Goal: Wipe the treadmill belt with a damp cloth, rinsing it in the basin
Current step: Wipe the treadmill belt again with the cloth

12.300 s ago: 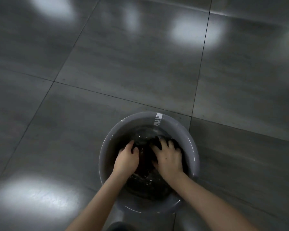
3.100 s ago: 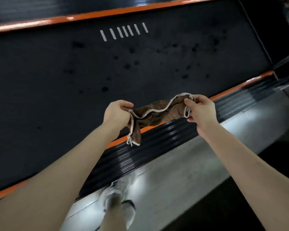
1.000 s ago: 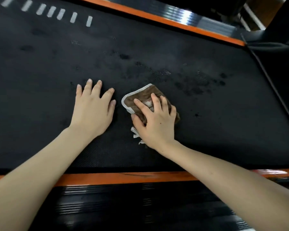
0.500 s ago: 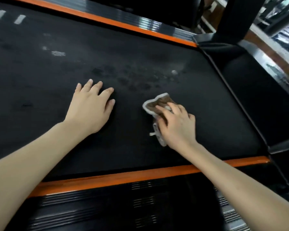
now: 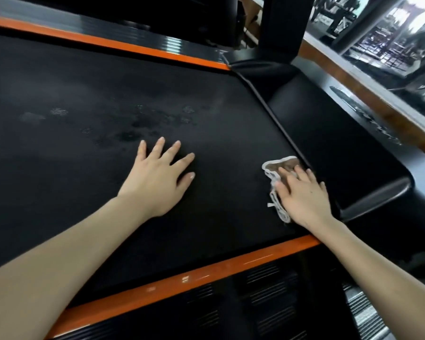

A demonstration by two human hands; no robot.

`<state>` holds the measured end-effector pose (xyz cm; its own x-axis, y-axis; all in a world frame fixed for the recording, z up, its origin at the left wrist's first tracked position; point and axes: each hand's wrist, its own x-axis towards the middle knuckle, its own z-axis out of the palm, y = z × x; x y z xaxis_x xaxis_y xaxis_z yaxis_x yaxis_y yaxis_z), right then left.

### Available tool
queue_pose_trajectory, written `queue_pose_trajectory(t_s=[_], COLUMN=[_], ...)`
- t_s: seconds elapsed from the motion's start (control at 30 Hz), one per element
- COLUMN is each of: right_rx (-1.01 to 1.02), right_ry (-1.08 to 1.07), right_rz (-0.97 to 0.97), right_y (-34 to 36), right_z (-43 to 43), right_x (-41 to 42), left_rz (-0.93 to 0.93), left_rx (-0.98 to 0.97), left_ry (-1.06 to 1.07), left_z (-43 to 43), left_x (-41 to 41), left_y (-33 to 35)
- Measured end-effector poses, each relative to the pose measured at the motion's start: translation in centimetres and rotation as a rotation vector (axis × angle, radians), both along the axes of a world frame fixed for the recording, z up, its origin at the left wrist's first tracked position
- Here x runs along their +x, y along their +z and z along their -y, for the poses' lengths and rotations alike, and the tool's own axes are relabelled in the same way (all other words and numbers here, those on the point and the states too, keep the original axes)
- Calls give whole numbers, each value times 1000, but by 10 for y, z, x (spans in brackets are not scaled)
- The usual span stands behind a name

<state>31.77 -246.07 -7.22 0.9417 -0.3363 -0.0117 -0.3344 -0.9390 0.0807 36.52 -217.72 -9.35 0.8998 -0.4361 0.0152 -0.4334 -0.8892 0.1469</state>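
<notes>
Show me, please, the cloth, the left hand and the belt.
cloth (image 5: 285, 164): head view, brown part inside the white edging.
left hand (image 5: 157, 179): head view, back of the hand.
belt (image 5: 59, 177): head view, bare black surface.

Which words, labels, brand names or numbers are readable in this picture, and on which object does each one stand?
Nothing here is readable.
Silver lettering on the glossy black treadmill motor cover: too blurred to read.
Black treadmill belt and brown cloth with white edging: no text shows.
</notes>
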Motion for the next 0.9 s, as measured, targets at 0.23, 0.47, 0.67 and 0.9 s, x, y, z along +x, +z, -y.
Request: queue_pose_trajectory(t_s=[0.23,0.47,0.67,0.9], right_rx=[-7,91,140,125], right_ry=[153,310,350,346], right_rz=[-17,144,283,323], right_y=[0,-7,-11,-16], right_z=[2,16,35,39], right_x=[10,25,55,124], left_rz=[-7,12,100,93], left_rx=[7,-39,-27,30], left_ry=[19,14,3,28], left_z=[-5,-10,-4,16], left_x=[1,-2,7,86], left_y=[1,0,13,18])
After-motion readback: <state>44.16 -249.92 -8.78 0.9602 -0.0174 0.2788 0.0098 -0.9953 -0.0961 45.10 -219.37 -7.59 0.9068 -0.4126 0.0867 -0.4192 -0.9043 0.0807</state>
